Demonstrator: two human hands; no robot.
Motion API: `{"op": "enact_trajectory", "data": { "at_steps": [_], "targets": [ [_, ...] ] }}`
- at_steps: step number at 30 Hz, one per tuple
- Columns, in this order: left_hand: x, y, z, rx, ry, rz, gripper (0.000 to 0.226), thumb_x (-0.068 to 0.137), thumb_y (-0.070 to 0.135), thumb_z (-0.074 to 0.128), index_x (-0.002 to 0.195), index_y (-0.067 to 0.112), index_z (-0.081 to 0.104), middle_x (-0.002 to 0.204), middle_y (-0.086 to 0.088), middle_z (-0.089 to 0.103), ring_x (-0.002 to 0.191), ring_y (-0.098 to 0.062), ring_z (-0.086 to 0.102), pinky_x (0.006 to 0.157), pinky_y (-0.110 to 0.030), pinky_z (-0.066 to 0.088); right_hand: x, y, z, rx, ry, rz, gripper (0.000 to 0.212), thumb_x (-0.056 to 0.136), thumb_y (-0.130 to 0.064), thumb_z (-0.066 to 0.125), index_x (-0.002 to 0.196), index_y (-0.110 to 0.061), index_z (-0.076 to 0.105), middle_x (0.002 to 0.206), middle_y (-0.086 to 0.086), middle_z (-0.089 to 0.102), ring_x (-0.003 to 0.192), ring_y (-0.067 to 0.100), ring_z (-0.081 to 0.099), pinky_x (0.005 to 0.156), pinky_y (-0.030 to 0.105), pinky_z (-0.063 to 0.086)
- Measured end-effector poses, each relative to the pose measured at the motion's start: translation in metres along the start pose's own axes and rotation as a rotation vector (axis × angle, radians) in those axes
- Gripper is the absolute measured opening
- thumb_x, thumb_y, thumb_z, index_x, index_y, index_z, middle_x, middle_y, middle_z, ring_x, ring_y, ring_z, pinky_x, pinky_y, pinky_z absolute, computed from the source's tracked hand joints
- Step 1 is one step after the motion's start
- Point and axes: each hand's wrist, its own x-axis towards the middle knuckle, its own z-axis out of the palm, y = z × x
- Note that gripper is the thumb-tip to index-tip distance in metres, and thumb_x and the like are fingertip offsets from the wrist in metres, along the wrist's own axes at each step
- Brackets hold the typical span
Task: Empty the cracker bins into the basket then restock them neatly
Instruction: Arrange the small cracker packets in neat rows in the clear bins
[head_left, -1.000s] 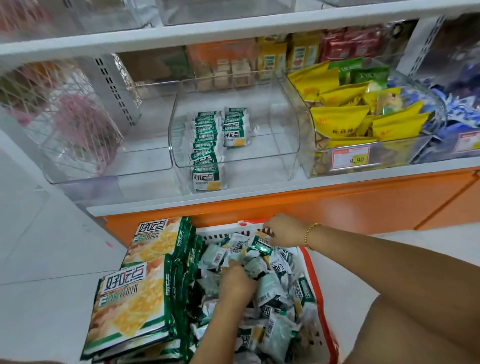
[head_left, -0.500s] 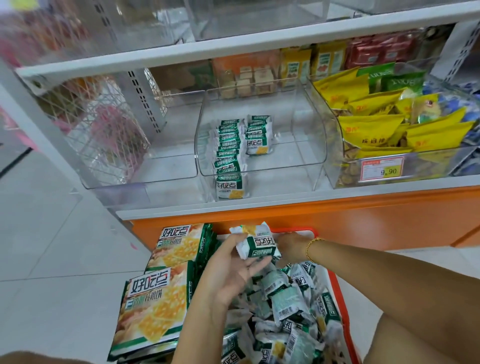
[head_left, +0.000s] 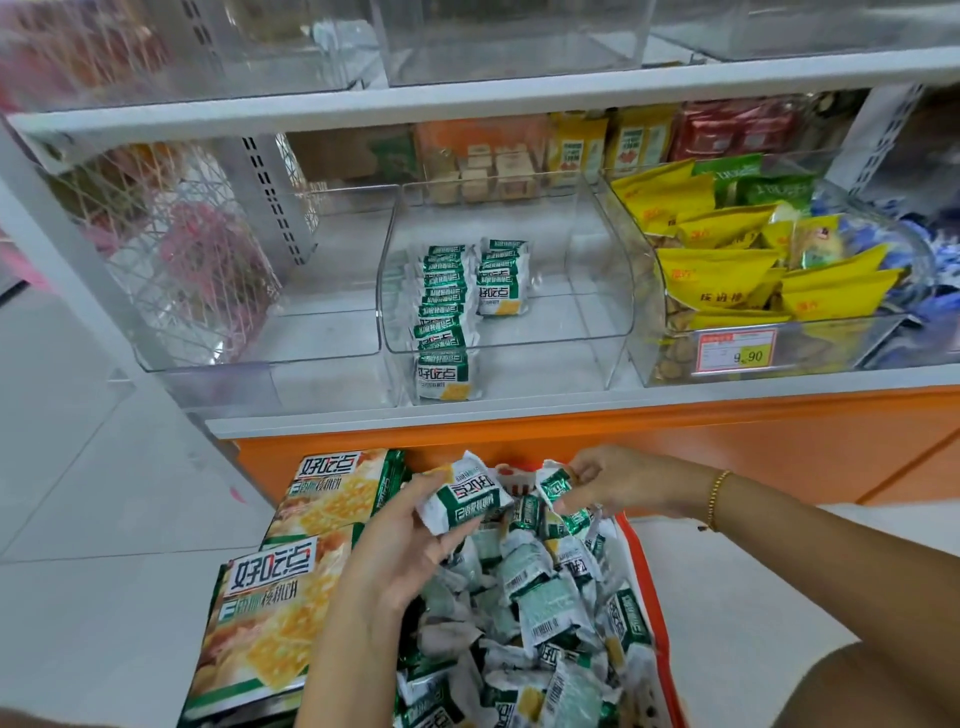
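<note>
My left hand (head_left: 402, 540) holds a small green-and-white cracker packet (head_left: 465, 493) above the orange basket (head_left: 652, 597), which is heaped with several loose packets. My right hand (head_left: 605, 480) pinches another small packet (head_left: 556, 486) at the basket's far end. Large cracker bags (head_left: 291, 587) stand stacked in the basket's left side. On the shelf, the middle clear bin (head_left: 587, 291) holds two neat rows of small packets (head_left: 447, 312), the left row longer. The left clear bin (head_left: 311, 332) holds nothing.
A bin of yellow and green snack bags (head_left: 727, 260) with a 9.90 price tag (head_left: 735, 351) stands to the right. Boxes line the shelf's back. An upper shelf (head_left: 467, 98) hangs over the bins. The orange cabinet base (head_left: 675, 441) and white floor tiles lie below.
My left hand came up out of the heap with a packet and now holds it higher. My right hand lifted a packet from the far end. The view moved closer to the shelf.
</note>
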Motion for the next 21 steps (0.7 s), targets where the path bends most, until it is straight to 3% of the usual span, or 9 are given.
{"op": "enact_trajectory", "data": {
  "at_steps": [3, 5, 8, 12, 14, 18, 21],
  "targets": [
    [0.004, -0.01, -0.004, 0.122, -0.008, -0.027, 0.025, 0.087, 0.016, 0.061, 0.11, 0.01, 0.069, 0.124, -0.013, 0.062, 0.116, -0.03, 0.057, 0.069, -0.035, 0.059, -0.025, -0.008, -0.001, 0.051, 0.048, -0.076, 0.041, 0.08, -0.035, 0.076, 0.109, -0.012, 0.062, 0.105, 0.005, 0.063, 0.089, 0.012, 0.059, 0.079, 0.026, 0.054],
    [0.003, -0.016, -0.003, 0.244, -0.029, -0.058, 0.026, 0.085, 0.018, 0.064, 0.109, 0.012, 0.071, 0.12, -0.006, 0.062, 0.111, -0.022, 0.057, 0.076, -0.034, 0.057, -0.037, -0.018, 0.001, 0.09, 0.058, -0.16, 0.041, 0.077, -0.035, 0.079, 0.109, -0.017, 0.062, 0.104, -0.008, 0.064, 0.093, 0.005, 0.062, 0.083, 0.019, 0.05],
    [0.003, -0.023, 0.001, 0.368, -0.043, -0.074, 0.029, 0.081, 0.016, 0.069, 0.109, 0.008, 0.07, 0.107, -0.008, 0.069, 0.092, -0.02, 0.064, 0.076, -0.033, 0.053, -0.044, -0.032, 0.007, 0.083, 0.055, -0.236, 0.044, 0.074, -0.03, 0.082, 0.11, -0.021, 0.059, 0.105, -0.011, 0.067, 0.099, 0.0, 0.062, 0.092, 0.025, 0.051],
    [0.005, -0.026, 0.003, 0.318, 0.017, -0.072, 0.057, 0.077, 0.017, 0.073, 0.127, -0.003, 0.055, 0.114, -0.016, 0.068, 0.094, -0.025, 0.066, 0.076, -0.034, 0.054, -0.038, -0.04, 0.016, -0.024, 0.049, -0.301, 0.047, 0.073, -0.03, 0.083, 0.111, -0.021, 0.056, 0.112, -0.005, 0.065, 0.104, 0.008, 0.062, 0.097, 0.035, 0.05],
    [0.003, -0.024, 0.004, 0.246, 0.006, -0.099, 0.05, 0.085, 0.023, 0.066, 0.128, -0.001, 0.055, 0.111, -0.015, 0.069, 0.089, -0.022, 0.066, 0.073, -0.032, 0.057, -0.033, -0.041, 0.018, -0.092, 0.072, -0.319, 0.048, 0.074, -0.035, 0.082, 0.111, -0.023, 0.055, 0.112, -0.008, 0.064, 0.106, 0.008, 0.06, 0.097, 0.038, 0.049],
    [-0.003, -0.016, 0.011, -0.018, -0.109, -0.178, 0.056, 0.088, 0.044, 0.054, 0.123, 0.001, 0.054, 0.118, -0.024, 0.064, 0.103, -0.034, 0.065, 0.078, -0.047, 0.058, -0.027, -0.045, 0.018, -0.142, 0.178, -0.337, 0.054, 0.072, -0.044, 0.08, 0.113, -0.026, 0.052, 0.115, -0.009, 0.061, 0.105, 0.01, 0.06, 0.09, 0.041, 0.052],
    [-0.004, -0.013, 0.018, -0.132, -0.158, -0.112, 0.049, 0.081, 0.024, 0.068, 0.118, -0.005, 0.057, 0.126, -0.03, 0.055, 0.112, -0.037, 0.06, 0.082, -0.044, 0.057, -0.02, -0.041, 0.016, -0.027, 0.249, -0.307, 0.054, 0.07, -0.047, 0.079, 0.11, -0.024, 0.051, 0.109, -0.005, 0.065, 0.097, 0.015, 0.065, 0.082, 0.043, 0.056]
  ]
}}
